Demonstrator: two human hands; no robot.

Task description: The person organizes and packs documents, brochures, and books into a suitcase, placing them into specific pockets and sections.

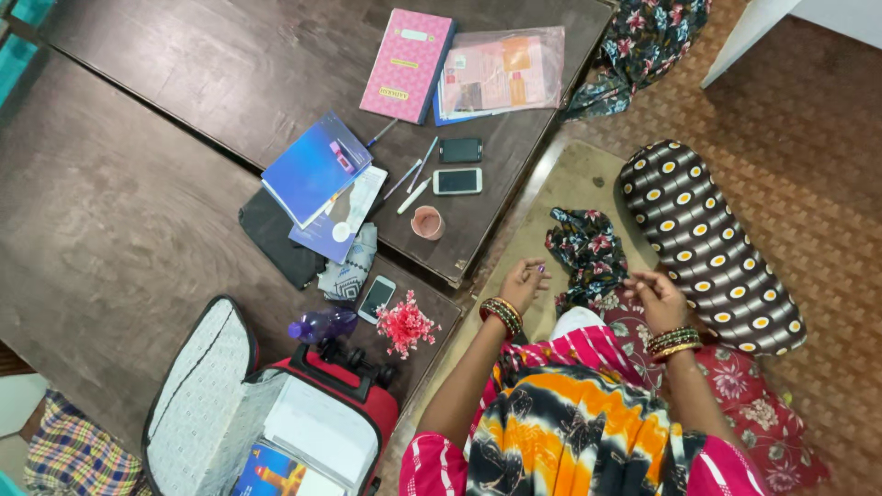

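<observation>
We found the person seated on the floor beside a low dark bench, with both hands raised over the lap rather than over the bench. The left hand was loosely curled, its fingers pinched narrow as if on something fine; we could not tell what, if anything, it held. The right hand was likewise half closed with fingertips drawn together, and its contents could not be made out. Between and just beyond the two hands lay a dark flowered cloth, bunched on the mat, near enough for either hand to reach. A striped bolster with yellow spots lay just beside the right hand. On the bench, well apart from the hands, we noted a pink paper flower, a phone, a purple bottle, a small pink cup, two further phones, pens, a blue book and a pink notebook. An open red suitcase stood against the bench edge.
</observation>
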